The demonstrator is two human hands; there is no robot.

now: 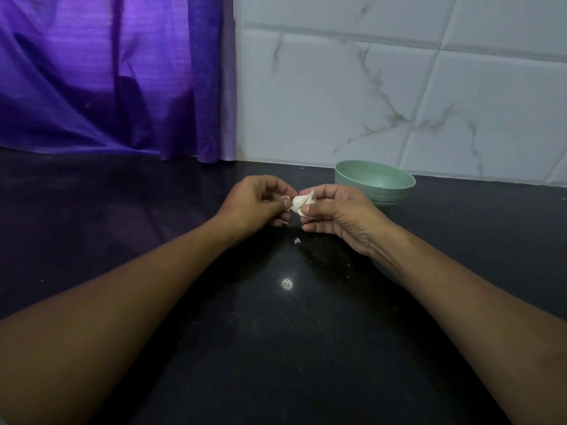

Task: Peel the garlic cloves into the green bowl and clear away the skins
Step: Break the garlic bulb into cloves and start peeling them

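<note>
As left hand (pixel 254 200) and right hand (pixel 336 217) pinch one clove (pixel 299 204) — one green bowl (pixel 376 183) nearby.

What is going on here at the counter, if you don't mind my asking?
A person is peeling garlic over a dark countertop. The right hand holds a garlic clove, and the left hand pinches a flap of skin beside it. A skin scrap lies on the counter below the hands. The green bowl stands behind the right hand near the tiled wall; no cloves show in it, though its bottom is hidden.
</note>
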